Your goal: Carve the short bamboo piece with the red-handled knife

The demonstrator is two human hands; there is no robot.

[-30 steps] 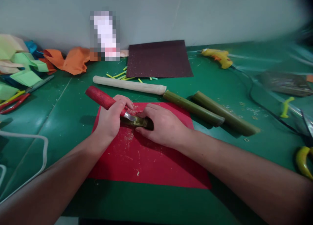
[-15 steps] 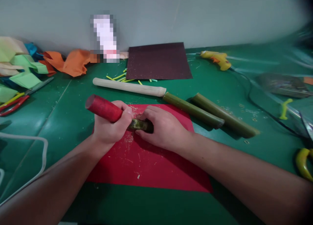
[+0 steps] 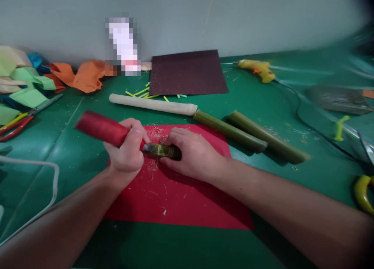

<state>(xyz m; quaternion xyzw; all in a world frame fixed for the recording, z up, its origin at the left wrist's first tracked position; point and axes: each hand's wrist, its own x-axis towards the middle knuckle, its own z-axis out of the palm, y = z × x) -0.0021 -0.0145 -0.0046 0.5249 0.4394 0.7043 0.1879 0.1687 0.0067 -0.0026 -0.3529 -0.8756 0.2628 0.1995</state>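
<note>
My left hand [image 3: 128, 146] is wrapped around the thick handle of a red-handled chisel [image 3: 102, 129], tilted up toward the left. A short bit of its metal shank shows beyond my fingers, meeting the near end of a short piece of green bamboo [image 3: 159, 149]. Light cut lines run across the bamboo's upper face. Thumb and fingers of my right hand [image 3: 194, 150] grip the bamboo from the right and hide its far end. Both hands are over a red sheet [image 3: 175, 201] scattered with fine shavings.
Behind lie a pale stick [image 3: 152, 104], two green bamboo lengths [image 3: 230, 130] and a dark brown sheet [image 3: 188, 72]. A yellow glue gun [image 3: 257, 69] with its cord is at right. Red-handled scissors [image 3: 17, 127] and coloured paper [image 3: 87, 76] lie left, near a white cable [image 3: 54, 179].
My left hand has drawn back to the left with the chisel, whose handle now leans lower, exposing more of the bamboo and the shank. My right hand stays nearly in place.
</note>
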